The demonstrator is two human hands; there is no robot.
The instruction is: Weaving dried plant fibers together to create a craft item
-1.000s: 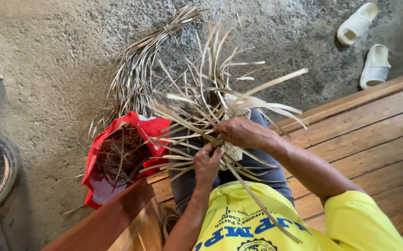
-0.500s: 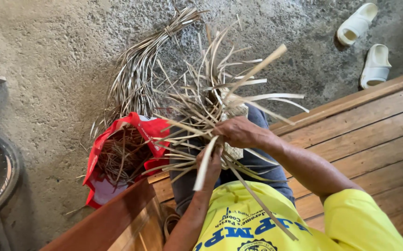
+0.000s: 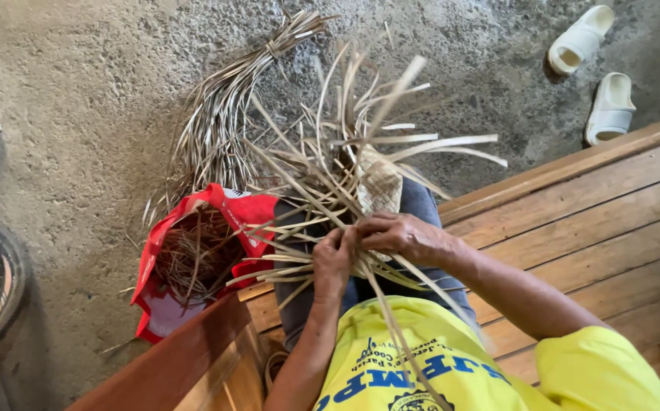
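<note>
Both my hands are down at my lap on the half-woven piece (image 3: 379,183), a small mat w/ loose strips (image 3: 360,114) fanning out toward the floor. Left hand (image 3: 333,262) has fingers curled tight, pinching a few strips near the crossing; right hand (image 3: 402,234) lies over the same spot, fingers pressed together holding strands down. Red bag (image 3: 155,266) of darker fibre sits just beside my left knee, a tied bundle (image 3: 223,114) lies on the concrete beyond. Risk as I see it: strips look dry and stiff, so a sharp bend could crack one, or loosening either grip could let the crossing spring apart.
</note>
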